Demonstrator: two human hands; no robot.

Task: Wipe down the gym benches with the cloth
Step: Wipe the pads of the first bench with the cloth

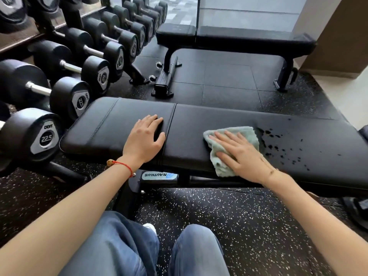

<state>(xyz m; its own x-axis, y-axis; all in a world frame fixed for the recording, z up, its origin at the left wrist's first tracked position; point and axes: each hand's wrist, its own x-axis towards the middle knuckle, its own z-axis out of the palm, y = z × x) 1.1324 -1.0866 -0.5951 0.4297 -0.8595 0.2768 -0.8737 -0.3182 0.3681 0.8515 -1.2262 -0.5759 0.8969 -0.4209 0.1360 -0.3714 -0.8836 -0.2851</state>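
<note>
Mid-wipe on near bench (pixel 219 124): right hand (pixel 242 156) flat, pressing cloth (pixel 231 136) at pad centre; left hand (pixel 144 138) flat, empty, bracing. Wet droplets (pixel 278 144) unwiped just right of cloth. Far bench (pixel 249 39) apparently untouched.

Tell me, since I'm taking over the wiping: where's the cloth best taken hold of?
Probably the crumpled near corner of the cloth, drooping over the near edge of the bench. Come from the near side, below the right hand pressing it flat; that bunched fold lifts off the pad.
</note>
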